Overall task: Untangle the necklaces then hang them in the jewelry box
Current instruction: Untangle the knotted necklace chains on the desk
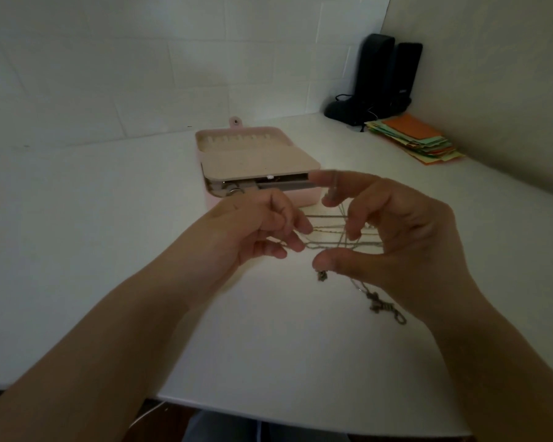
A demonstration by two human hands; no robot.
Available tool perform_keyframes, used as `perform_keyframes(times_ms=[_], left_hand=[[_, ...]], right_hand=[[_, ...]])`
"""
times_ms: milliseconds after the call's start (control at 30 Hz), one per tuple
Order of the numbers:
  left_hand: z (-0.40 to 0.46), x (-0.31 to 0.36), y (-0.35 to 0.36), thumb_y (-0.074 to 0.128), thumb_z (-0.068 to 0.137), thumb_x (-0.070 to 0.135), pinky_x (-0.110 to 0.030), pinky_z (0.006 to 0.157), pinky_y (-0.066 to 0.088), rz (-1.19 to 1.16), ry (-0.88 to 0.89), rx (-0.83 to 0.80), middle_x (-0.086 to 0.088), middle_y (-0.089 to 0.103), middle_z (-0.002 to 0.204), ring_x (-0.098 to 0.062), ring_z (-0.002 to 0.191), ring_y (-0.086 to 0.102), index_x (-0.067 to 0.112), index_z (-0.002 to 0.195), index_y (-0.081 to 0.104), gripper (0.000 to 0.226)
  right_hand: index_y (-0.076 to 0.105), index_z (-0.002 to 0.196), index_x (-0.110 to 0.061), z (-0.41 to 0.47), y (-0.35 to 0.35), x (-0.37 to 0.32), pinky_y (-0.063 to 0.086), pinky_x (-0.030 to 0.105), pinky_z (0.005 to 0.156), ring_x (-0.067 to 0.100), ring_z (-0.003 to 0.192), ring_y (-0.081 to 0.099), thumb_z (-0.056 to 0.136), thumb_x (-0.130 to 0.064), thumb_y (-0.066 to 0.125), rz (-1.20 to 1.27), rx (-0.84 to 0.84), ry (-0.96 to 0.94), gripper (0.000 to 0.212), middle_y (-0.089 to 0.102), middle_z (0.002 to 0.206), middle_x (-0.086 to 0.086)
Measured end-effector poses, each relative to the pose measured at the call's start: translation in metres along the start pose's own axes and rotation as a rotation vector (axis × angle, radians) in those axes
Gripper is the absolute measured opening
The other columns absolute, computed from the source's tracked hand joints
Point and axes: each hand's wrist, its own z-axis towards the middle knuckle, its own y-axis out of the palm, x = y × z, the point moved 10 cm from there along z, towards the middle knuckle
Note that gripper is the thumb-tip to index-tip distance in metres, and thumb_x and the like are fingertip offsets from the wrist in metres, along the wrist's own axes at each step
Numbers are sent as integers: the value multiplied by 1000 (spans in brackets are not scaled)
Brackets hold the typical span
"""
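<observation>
Head view: the necklaces [329, 232] are seen as several thin, dull gold chains stretched between two hands above the white table [109, 218]. The strands run nearly level, and two of them are crossed by a slanted strand near the middle (how many chains are there cannot be told, as the picture is dim and a little blurred). The left hand [256, 231] is curled, and the left ends of the chains are pinched between its thumb and fingertips. The right hand [396, 237] is spread wider; the chains are looped around its bent fingers and thumb, so they are gripped there. Below the right thumb a small pendant [321, 275] is hanging, and a clasp end [387, 306] with little rings hangs down near the right wrist. Behind the hands the pink jewelry box [256, 164] is placed on the table with its lid open. Two black speakers [377, 78] and a stack of coloured papers [415, 138] are placed in the far right corner.
</observation>
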Motion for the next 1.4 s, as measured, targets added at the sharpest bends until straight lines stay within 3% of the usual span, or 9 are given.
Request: perform_keyframes(times_ms=[100, 233, 333, 467, 633, 900, 1067, 1200, 1400], left_hand=[[0, -5, 5, 54, 54, 27, -19, 62, 49, 60, -24, -46, 4, 68, 74, -14, 75, 63, 22, 52, 62, 9], [-1, 0, 8, 53, 58, 24, -18, 65, 50, 48, 17, -86, 6, 68, 77, -9, 77, 62, 22, 53, 63, 11], [-3, 7, 5, 50, 61, 23, -20, 65, 49, -42, 65, -81, 2, 65, 75, -11, 73, 60, 19, 57, 60, 12], [-5, 14, 6, 61, 61, 21, -22, 65, 50, -193, 108, -132, -1, 65, 66, -14, 67, 61, 16, 62, 57, 6], [-3, 14, -5, 63, 57, 26, -23, 58, 49, -381, 75, -54, 1, 48, 53, -16, 53, 53, 15, 59, 51, 16], [-5, 15, -30, 40, 68, 24, -19, 51, 43, -515, 71, 180, 8, 35, 44, -6, 41, 37, 19, 59, 49, 14], [-7, 11, -48, 44, 71, 22, -15, 47, 42, -613, 93, 306, 8, 34, 48, -4, 38, 34, 19, 67, 50, 8], [-9, 11, -55, 44, 80, 21, -13, 46, 39, -648, 119, 366, 8, 39, 48, -4, 37, 36, 19, 72, 51, 11], [-11, 14, -59, 42, 88, 21, -12, 41, 35, -692, 163, 409, 9, 42, 50, -4, 37, 36, 20, 74, 53, 18]], right_hand=[[46, 76, -28, 2, 3, 3, 54, 34, 62, 4, 101, 60, 58, -31, 78, -76, -20, 41, 37, 52, 128, -11], [48, 88, -28, -2, 18, 17, 51, 23, 52, 12, 105, 59, 54, -39, 80, -86, -149, 119, 48, 48, 134, -12], [47, 89, -48, -5, 26, 21, 49, 22, 48, 16, 81, 64, 52, -41, 82, -24, -211, 189, 51, 58, 121, -4], [51, 78, -30, -4, 18, 26, 50, 33, 46, 13, 52, 58, 56, -33, 81, 108, -134, 285, 37, 69, 102, -10], [55, 75, -17, -7, 0, 48, 31, 18, 34, 8, 32, 38, 75, -31, 58, 243, 28, 470, 14, 70, 65, 3], [62, 82, -14, -21, 13, 72, 35, 20, 36, 15, 38, 44, 87, -33, 47, 220, -119, 706, 26, 67, 59, 6], [64, 84, -11, -23, 15, 71, 50, 23, 52, 17, 50, 49, 74, -33, 54, 364, -154, 729, 26, 58, 56, 6], [63, 89, -9, -22, 17, 72, 57, 35, 80, 14, 62, 59, 69, -19, 60, 460, -151, 714, 23, 61, 64, 3], [63, 89, -13, -26, 22, 80, 54, 31, 78, 26, 79, 66, 76, 6, 66, 250, -238, 694, 23, 67, 81, 10]])
